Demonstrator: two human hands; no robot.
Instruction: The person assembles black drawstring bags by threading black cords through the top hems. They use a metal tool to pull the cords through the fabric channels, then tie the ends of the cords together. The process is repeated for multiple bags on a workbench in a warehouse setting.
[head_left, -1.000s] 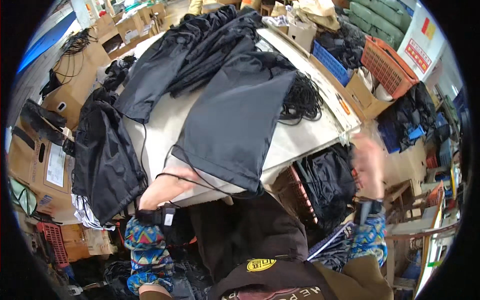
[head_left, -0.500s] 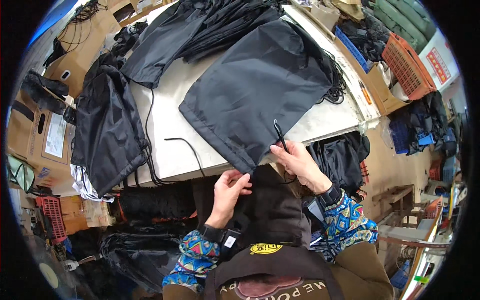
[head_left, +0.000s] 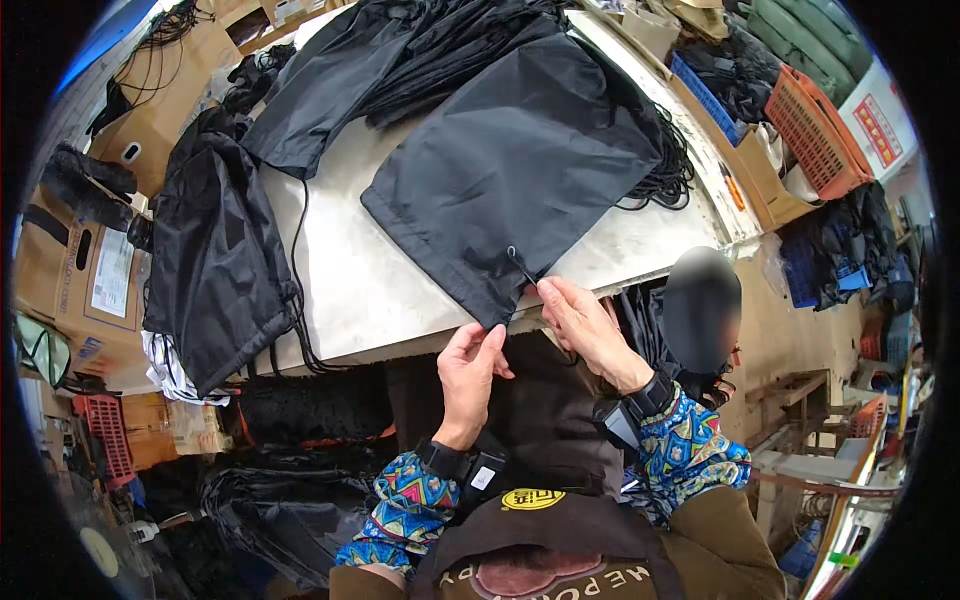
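Observation:
A black drawstring bag (head_left: 520, 165) lies flat on the white table (head_left: 380, 290), its near corner hanging at the table's front edge. My left hand (head_left: 470, 375) pinches that near corner of the bag between thumb and fingers. My right hand (head_left: 585, 325) is just to the right, fingertips closed on a thin black tool or cord end (head_left: 520, 265) that pokes into the bag's edge. Both forearms wear patterned sleeves and dark wrist devices.
More black bags (head_left: 400, 60) are piled at the table's far side and another bag (head_left: 215, 260) hangs off its left edge. A bundle of black cords (head_left: 665, 165) lies at the right. Cardboard boxes (head_left: 80, 260) stand left; orange (head_left: 820, 125) and blue (head_left: 715, 95) crates stand right.
The bag has been drawn toward the table's near edge. My right hand came up from the right side to the bag's corner, and my left hand rose from below the table to pinch it.

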